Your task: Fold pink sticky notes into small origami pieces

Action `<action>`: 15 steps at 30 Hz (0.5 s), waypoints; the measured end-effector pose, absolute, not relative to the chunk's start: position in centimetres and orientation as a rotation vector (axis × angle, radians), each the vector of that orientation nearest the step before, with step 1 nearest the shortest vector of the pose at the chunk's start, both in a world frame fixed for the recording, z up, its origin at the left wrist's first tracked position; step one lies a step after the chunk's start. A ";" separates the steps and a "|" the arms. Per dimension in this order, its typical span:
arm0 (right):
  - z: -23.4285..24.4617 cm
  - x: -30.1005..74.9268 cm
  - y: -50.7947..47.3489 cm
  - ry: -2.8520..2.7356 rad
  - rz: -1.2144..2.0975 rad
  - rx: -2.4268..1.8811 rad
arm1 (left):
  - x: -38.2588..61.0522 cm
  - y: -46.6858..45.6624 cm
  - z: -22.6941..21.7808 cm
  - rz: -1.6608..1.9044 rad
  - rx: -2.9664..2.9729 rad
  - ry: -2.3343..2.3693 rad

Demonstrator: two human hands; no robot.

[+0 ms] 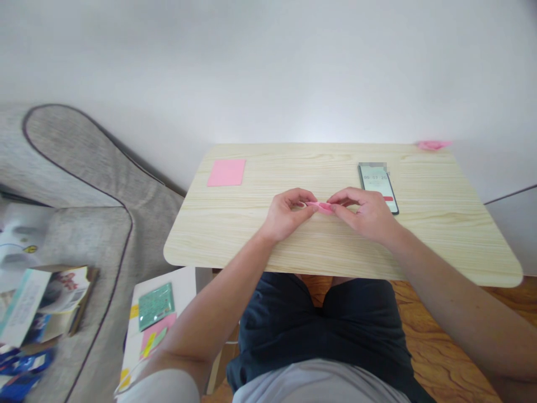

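Observation:
A small folded piece of pink paper (pixel 321 207) lies between my two hands over the middle of a light wooden table (pixel 251 235). My left hand (pixel 286 213) pinches its left end with curled fingers. My right hand (pixel 361 212) pinches its right end, fingers pressed together. Most of the paper is hidden by my fingertips.
A flat pink paper square (pixel 226 172) lies at the table's far left. A phone (pixel 378 187) with a lit screen lies just right of my right hand. A folded pink piece (pixel 432 145) sits at the far right corner. A grey sofa (pixel 75 184) with books stands left; coloured papers (pixel 156 313) lie below.

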State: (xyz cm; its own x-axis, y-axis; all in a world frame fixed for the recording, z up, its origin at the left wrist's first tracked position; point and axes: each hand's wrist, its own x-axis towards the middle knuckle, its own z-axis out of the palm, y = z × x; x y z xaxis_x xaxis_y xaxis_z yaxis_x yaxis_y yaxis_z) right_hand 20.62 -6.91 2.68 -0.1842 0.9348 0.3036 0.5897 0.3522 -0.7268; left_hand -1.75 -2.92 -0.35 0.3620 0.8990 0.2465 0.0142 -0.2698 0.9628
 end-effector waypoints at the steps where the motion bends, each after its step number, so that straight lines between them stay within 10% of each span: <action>1: 2.7 20.6 -6.9 -1.862 0.627 -1.351 | -1.8 -2.9 -0.4 1.078 1.595 0.836; 15: 2.9 20.5 -7.0 -1.964 0.582 -1.285 | -1.8 -2.8 -0.3 1.073 1.416 0.794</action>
State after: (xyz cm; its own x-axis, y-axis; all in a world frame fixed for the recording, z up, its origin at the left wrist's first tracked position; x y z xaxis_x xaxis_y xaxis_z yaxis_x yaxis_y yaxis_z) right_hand 20.46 -6.96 2.91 -0.2551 0.9145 0.3139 0.5960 0.4044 -0.6937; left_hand -1.78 -2.82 -0.33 0.3573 0.9186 0.1687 -0.1070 -0.1392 0.9845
